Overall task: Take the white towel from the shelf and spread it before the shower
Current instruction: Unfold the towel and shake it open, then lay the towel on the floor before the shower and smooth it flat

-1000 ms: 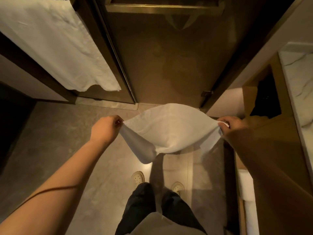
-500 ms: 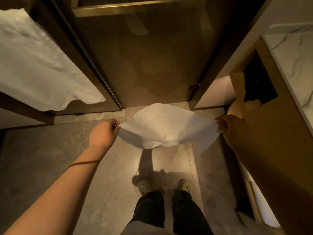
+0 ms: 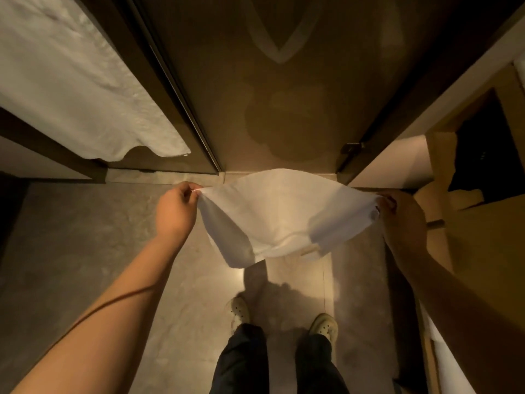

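— So where's the towel (image 3: 287,214) now?

— Up in the air, stretched between both hands over the floor (image 3: 85,237), just short of the shower door (image 3: 270,95). It isn't down yet, and it sags in the middle

— How is it held?

— The left hand (image 3: 176,213) has its fingers pinched shut on the left corner; the right hand (image 3: 402,216) is closed on the right corner, with cloth bunched at the fingertips

— What could spoil it?

— I'd say the near edge. It hangs folded under on the left side, so if the hands drop it straight down, that flap likely lands doubled and the towel lies creased

— Anything else?

— The right hand is close to the cabinet (image 3: 466,223), so the right corner could drape against it rather than lie flat. And one hand letting go early would swing the cloth crooked to the threshold (image 3: 164,177)

— The feet?

— The shoes (image 3: 240,309) stand near; a low near edge may end up underfoot
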### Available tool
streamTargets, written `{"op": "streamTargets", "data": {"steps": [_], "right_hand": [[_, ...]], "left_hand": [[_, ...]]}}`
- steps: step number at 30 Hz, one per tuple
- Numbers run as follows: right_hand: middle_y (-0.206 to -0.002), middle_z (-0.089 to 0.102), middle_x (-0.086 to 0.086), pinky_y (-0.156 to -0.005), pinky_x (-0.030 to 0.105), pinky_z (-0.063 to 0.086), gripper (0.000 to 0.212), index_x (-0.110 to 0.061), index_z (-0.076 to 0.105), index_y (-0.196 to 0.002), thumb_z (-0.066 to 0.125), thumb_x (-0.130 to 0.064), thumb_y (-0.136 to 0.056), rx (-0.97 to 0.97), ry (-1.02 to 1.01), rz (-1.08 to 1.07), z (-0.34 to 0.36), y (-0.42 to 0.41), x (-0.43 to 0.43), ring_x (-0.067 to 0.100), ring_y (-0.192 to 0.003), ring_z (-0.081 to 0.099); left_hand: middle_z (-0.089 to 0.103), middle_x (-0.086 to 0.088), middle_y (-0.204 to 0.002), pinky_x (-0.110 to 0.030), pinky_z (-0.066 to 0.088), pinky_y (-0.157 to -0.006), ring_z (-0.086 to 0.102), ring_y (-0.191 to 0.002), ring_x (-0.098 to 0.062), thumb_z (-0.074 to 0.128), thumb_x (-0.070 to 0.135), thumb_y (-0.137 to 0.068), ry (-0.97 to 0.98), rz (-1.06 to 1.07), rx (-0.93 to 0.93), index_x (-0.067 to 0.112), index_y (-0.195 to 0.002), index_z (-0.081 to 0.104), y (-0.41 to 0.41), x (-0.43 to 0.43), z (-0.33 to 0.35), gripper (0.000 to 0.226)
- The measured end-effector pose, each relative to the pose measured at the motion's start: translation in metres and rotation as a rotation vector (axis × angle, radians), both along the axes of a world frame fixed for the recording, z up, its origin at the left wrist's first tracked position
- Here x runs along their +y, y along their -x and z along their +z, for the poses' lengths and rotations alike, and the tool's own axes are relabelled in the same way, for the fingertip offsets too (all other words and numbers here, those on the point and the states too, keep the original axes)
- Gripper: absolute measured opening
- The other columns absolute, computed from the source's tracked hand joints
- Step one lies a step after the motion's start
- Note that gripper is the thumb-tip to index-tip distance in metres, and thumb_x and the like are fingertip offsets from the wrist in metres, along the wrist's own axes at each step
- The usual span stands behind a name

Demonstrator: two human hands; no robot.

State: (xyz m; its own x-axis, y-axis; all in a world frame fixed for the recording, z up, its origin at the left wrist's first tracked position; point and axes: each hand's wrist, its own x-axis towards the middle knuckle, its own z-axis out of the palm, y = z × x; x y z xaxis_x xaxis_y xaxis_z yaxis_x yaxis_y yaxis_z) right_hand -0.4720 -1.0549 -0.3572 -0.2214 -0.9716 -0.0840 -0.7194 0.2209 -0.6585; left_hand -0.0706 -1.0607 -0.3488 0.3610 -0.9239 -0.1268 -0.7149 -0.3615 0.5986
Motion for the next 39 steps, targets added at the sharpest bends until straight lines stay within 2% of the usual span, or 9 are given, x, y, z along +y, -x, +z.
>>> {"op": "streamTargets", "data": {"steps": [3,7,11,15,21,24,31,35,39], "right_hand": [[-0.104,0.064,0.013,-0.082,0.028,0.040,0.021,-0.006,0.063,-0.108,0.052,-0.019,-0.096,-0.018,0.016,0.018,-0.017,0.003,-0.011,0.026,-0.095,0.059],[-0.107,0.065,0.019,-0.089,0.031,0.044,0.025,0.000,0.063,-0.110,0.052,-0.018,-0.096,0.146,0.016,0.080,-0.046,0.009,-0.030,0.026,-0.095,0.060],[-0.100,0.065,0.023,-0.081,0.033,0.045,0.021,0.004,0.065,-0.101,0.058,-0.014,-0.093,0.109,0.227,0.141,-0.063,0.014,-0.060,0.037,-0.090,0.061],[-0.105,0.060,0.009,-0.076,0.009,0.034,0.021,-0.010,0.061,-0.106,0.048,-0.024,-0.098,-0.046,0.286,-0.061,-0.098,0.015,-0.086,0.016,-0.091,0.051],[-0.108,0.054,0.000,-0.081,0.028,0.040,0.015,-0.020,0.059,-0.106,0.048,-0.024,-0.098,-0.032,0.330,-0.147,-0.167,0.020,-0.121,0.017,-0.094,0.051],[-0.111,0.056,0.005,-0.079,0.028,0.040,0.018,-0.017,0.061,-0.108,0.047,-0.024,-0.099,0.009,0.358,-0.109,-0.210,0.016,-0.129,0.017,-0.093,0.051],[-0.113,0.056,0.006,-0.069,0.015,0.035,0.019,-0.017,0.061,-0.108,0.047,-0.025,-0.099,0.061,0.515,-0.083,-0.286,0.019,-0.153,0.013,-0.090,0.050],[-0.117,0.057,0.009,-0.078,0.027,0.041,0.021,-0.014,0.061,-0.110,0.047,-0.024,-0.099,0.020,0.611,-0.138,-0.304,0.028,-0.165,0.017,-0.094,0.051],[-0.115,0.058,0.010,-0.080,0.030,0.042,0.021,-0.014,0.062,-0.111,0.048,-0.024,-0.099,0.029,0.640,-0.183,-0.322,0.038,-0.166,0.024,-0.099,0.055]], "left_hand": [[0.069,-0.004,-0.097,-0.028,0.043,-0.068,0.058,-0.083,-0.014,0.051,0.022,-0.095,0.016,0.041,-0.008,0.017,-0.100,0.066,0.010,-0.004,-0.015,0.016],[0.069,-0.004,-0.098,-0.029,0.044,-0.067,0.060,-0.084,-0.015,0.050,0.024,-0.095,0.044,0.032,-0.037,0.018,-0.100,0.065,0.022,-0.016,-0.043,0.017],[0.068,-0.002,-0.097,-0.028,0.042,-0.066,0.057,-0.082,-0.011,0.051,0.025,-0.095,0.140,0.018,-0.068,0.018,-0.099,0.065,0.028,-0.041,-0.072,0.015],[0.068,-0.002,-0.096,-0.030,0.044,-0.068,0.060,-0.084,-0.014,0.051,0.025,-0.094,0.240,-0.013,-0.114,0.019,-0.098,0.064,0.021,-0.072,-0.110,0.014],[0.067,-0.003,-0.096,-0.038,0.050,-0.067,0.061,-0.085,-0.022,0.050,0.028,-0.094,0.305,-0.085,-0.257,0.023,-0.099,0.062,0.006,-0.111,-0.180,0.013],[0.068,-0.007,-0.099,-0.043,0.052,-0.070,0.061,-0.088,-0.028,0.051,0.024,-0.094,0.294,-0.156,-0.319,0.020,-0.101,0.062,0.003,-0.128,-0.222,0.014],[0.063,-0.010,-0.096,-0.038,0.044,-0.067,0.054,-0.092,-0.026,0.050,0.025,-0.094,0.394,-0.126,-0.414,0.020,-0.107,0.062,-0.014,-0.165,-0.309,0.018],[0.062,-0.011,-0.099,-0.038,0.041,-0.068,0.051,-0.094,-0.027,0.049,0.029,-0.095,0.464,-0.073,-0.461,0.021,-0.110,0.062,-0.022,-0.186,-0.329,0.021],[0.067,-0.008,-0.099,-0.037,0.043,-0.064,0.057,-0.091,-0.028,0.051,0.029,-0.094,0.519,-0.037,-0.502,0.021,-0.107,0.065,-0.028,-0.194,-0.342,0.021]]}}
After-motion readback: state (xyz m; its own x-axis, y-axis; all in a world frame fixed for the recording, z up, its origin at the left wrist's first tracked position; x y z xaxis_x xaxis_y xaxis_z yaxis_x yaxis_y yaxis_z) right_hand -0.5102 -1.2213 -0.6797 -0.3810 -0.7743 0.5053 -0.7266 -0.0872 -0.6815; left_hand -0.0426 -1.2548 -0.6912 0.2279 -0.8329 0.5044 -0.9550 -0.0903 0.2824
